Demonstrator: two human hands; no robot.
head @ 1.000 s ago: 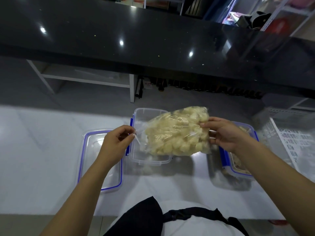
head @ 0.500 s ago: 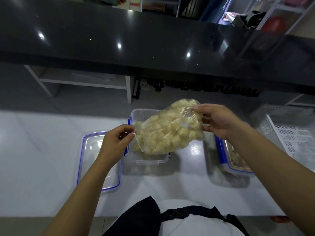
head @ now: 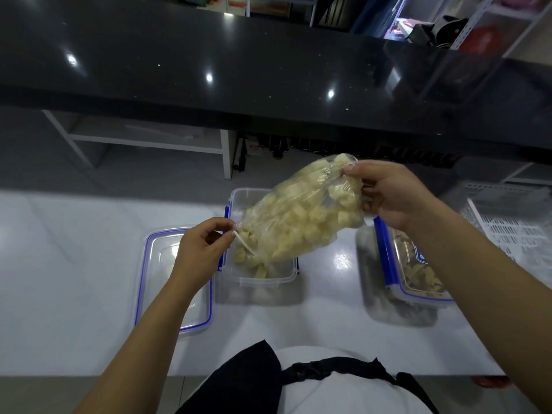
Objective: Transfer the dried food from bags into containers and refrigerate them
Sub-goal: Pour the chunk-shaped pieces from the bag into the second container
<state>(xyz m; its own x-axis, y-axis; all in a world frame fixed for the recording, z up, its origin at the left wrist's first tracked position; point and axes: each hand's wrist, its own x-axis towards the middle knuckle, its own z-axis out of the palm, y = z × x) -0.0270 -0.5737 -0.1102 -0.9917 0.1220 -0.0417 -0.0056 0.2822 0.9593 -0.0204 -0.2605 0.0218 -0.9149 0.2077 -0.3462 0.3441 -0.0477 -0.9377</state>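
Head view, looking down on a white bench [head: 328, 297]: a clear plastic bag [head: 301, 216] full of pale yellow dried food pieces [head: 310, 222] is held tilted above an open clear container [head: 263, 279]. The bag's upper end is at the right and its mouth points down and to the left, over the container's left half. The right hand [head: 394, 198] pinches the raised end of the bag between thumb and fingers, its grip clenched on the plastic. The left hand [head: 200, 252] pinches the lower edge of the bag at its mouth, its grip likewise closed on the film, just beside the container's left wall. A few pieces lie on the container's floor near its front wall, and some sit right at the bag's mouth.

The open container stands near the middle of the bench, with blue clips on its sides. Just beside it on the left, partly under the left forearm, a clear lid [head: 161, 282] with a blue seal lies flat. Well to the right, partly hidden by the right forearm, stands a second container [head: 418, 276] with a blue-rimmed lid on it and pale pieces inside. A white perforated basket [head: 507, 222] rests at the bench's right edge. Beyond the far edge runs a black glossy counter [head: 239, 55].
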